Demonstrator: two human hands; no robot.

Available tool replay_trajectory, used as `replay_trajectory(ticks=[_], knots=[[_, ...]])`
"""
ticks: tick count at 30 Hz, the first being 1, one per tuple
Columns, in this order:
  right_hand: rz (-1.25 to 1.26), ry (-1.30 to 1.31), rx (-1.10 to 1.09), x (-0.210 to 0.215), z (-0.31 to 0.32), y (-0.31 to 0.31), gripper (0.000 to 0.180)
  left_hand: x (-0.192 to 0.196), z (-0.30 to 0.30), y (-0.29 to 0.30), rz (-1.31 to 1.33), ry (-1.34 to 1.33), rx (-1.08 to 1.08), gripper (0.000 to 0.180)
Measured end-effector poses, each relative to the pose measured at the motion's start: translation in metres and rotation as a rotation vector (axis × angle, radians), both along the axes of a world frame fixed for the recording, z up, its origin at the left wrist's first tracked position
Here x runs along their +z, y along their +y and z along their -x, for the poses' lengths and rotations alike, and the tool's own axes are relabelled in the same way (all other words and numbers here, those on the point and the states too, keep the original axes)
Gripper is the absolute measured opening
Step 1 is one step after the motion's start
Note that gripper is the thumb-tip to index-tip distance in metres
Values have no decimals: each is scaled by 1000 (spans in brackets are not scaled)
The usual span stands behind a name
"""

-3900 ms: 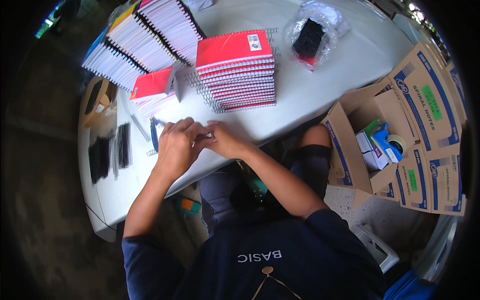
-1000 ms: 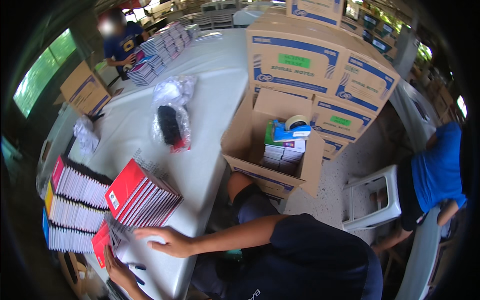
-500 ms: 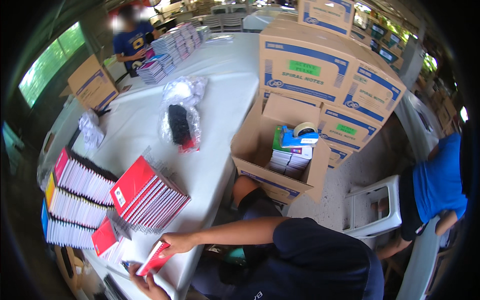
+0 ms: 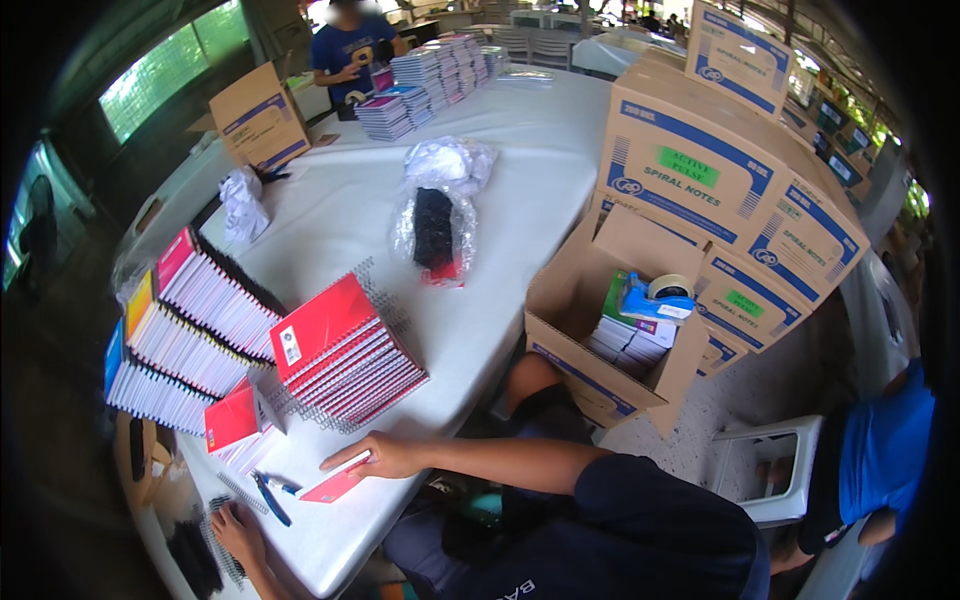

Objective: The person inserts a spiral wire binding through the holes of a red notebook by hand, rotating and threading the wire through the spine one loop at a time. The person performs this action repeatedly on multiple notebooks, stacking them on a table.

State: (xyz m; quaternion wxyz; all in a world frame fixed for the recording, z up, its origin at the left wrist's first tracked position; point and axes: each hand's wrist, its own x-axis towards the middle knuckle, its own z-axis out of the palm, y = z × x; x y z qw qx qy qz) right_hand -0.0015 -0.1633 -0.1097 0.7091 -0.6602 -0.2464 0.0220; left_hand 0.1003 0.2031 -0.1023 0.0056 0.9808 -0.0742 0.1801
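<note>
My right hand (image 4: 378,458) reaches across the white table (image 4: 330,210) and grips the edge of a thin red notebook (image 4: 333,486) lying flat near the front edge. Lower left, my left hand (image 4: 236,531) lies spread on the table, holding nothing, beside loose black spiral coils (image 4: 205,555). A blue-handled tool (image 4: 270,498) lies between my hands. Just beyond my right hand leans a stack of red-covered spiral notebooks (image 4: 340,350), with a smaller red stack (image 4: 235,422) to its left.
Rows of spiral notebooks (image 4: 185,320) fan along the left edge. A clear bag of black coils (image 4: 435,232) lies mid-table. To the right stand an open cardboard box (image 4: 585,345) holding a blue tape dispenser (image 4: 652,298), sealed boxes (image 4: 720,170) and a white chair (image 4: 770,470). Other people work at the far end and right.
My right hand picked up the thin red notebook, held it tilted near the front edge, and has now laid it flat on the table. The view has swung a little.
</note>
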Motion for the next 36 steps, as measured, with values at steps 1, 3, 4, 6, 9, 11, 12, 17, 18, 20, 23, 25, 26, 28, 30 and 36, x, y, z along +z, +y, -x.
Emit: replay_trajectory(ticks=[1,3,4,6,9,11,12,17,18,20,23,25,26,28,30,36], knots=[[31,-4,-10,10,4,-3,44,-2,0,2,0,-77,-54,26],[34,4,-11,11,4,-6,45,2,4,-6,49,-137,-59,26],[38,8,-11,10,4,-7,46,4,6,-7,27,-137,51,26],[67,-24,4,8,-3,-8,42,5,11,-4,-19,-131,279,27],[17,8,18,2,-11,-2,35,4,20,-3,4,-41,215,23],[-28,40,20,-5,-13,4,34,-6,23,6,-26,-109,91,25],[-80,96,16,-12,-12,0,33,-1,29,-14,-12,-213,38,29],[11,106,-79,-2,-2,-7,29,7,35,-49,116,152,260,31],[-21,89,-66,-3,-2,-5,29,-1,36,-42,113,71,149,28],[23,126,-47,1,-1,-2,30,15,43,-35,188,12,146,29],[26,150,-41,6,1,0,30,41,43,-23,271,-99,167,31],[13,120,-49,5,0,-2,30,64,42,-28,328,2,290,30],[3,105,-50,4,-1,-1,30,66,39,-29,398,-55,219,30],[-15,107,-53,3,-1,1,30,68,38,-39,539,-153,70,29],[-17,139,-53,7,0,1,29,53,52,-54,722,90,-248,32],[13,122,-95,6,0,-2,29,46,85,-120,917,598,-331,39]])
